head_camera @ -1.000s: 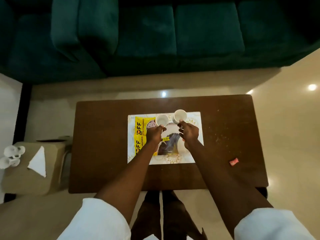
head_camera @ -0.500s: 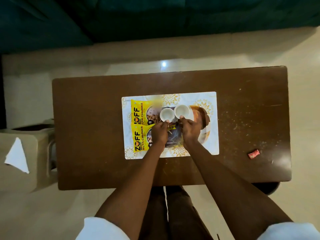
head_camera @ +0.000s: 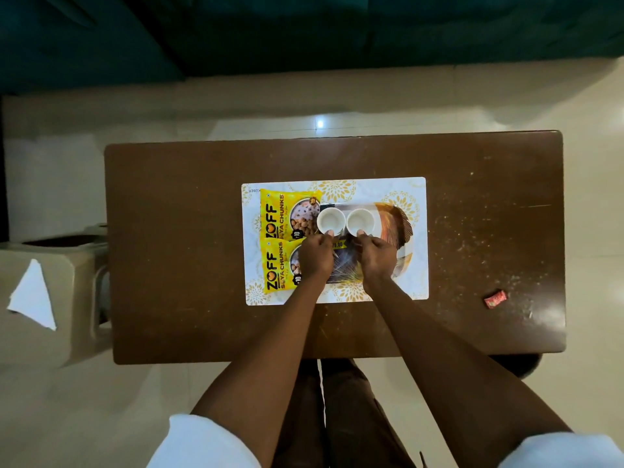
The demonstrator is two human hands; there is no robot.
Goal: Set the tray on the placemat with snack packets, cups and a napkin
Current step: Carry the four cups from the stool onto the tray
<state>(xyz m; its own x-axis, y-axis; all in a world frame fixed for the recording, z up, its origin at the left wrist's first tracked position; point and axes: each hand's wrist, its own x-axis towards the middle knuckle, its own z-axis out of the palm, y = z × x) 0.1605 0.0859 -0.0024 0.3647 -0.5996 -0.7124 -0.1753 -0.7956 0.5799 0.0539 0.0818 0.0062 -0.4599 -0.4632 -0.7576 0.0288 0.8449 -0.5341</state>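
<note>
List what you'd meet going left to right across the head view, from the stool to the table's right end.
White napkin → yellow snack packets → first cup → second cup → red wrapper.

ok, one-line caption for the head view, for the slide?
Left hand pinches the left cup, right hand the right cup, on the tray beside two snack packets.

A brown tabletop [head_camera: 175,231] bears pale specks on its right half and a small red wrapper [head_camera: 495,298] near its right front corner. A beige stool [head_camera: 74,332] stands beside its left edge on the cream floor [head_camera: 101,417]. A green sofa [head_camera: 304,35] lies beyond.
</note>
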